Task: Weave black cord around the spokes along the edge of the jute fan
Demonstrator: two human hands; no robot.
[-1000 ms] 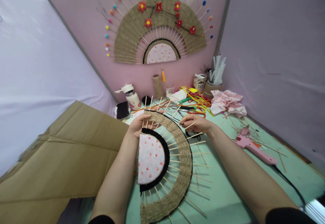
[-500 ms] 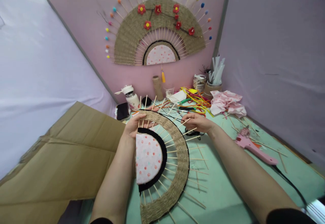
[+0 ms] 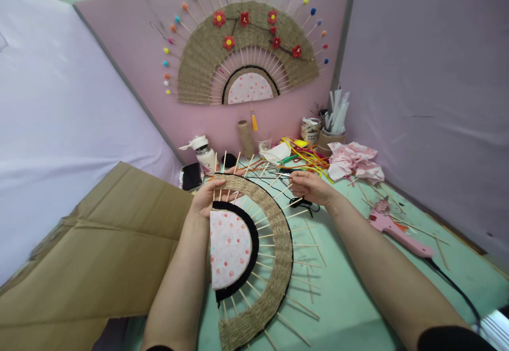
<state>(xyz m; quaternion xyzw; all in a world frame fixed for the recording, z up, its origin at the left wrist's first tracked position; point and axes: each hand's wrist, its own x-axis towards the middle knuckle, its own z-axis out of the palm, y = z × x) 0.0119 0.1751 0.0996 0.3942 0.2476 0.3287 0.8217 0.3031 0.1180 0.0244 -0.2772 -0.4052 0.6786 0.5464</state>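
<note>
A half-round woven fan (image 3: 283,229) with thin wooden sticks stands on its side in front of me. Its core is a pink flowered half-disc (image 3: 230,250) edged by a black band. My left hand (image 3: 207,194) is closed around the fan's upper end, thumb on the near side and fingers behind the sticks. To the right, my right hand (image 3: 308,185) pinches a black cord (image 3: 264,177), which runs taut to the fan's top edge. Black cord also lines the fan's outer rim. Below the right hand lies a loose bundle of black cord (image 3: 304,203).
A finished fan (image 3: 199,70) with red flowers and pompoms hangs on the back wall. Cardboard (image 3: 131,245) leans at left. A pink glue gun (image 3: 401,234), crumpled pink cloth (image 3: 353,161), loose sticks, coloured pipe cleaners (image 3: 306,157) and a white bottle (image 3: 204,152) lie around.
My right hand has moved slightly right, drawing the black cord straighter and more level. The left hand keeps its hold, and the fan has shifted a little left in view.
</note>
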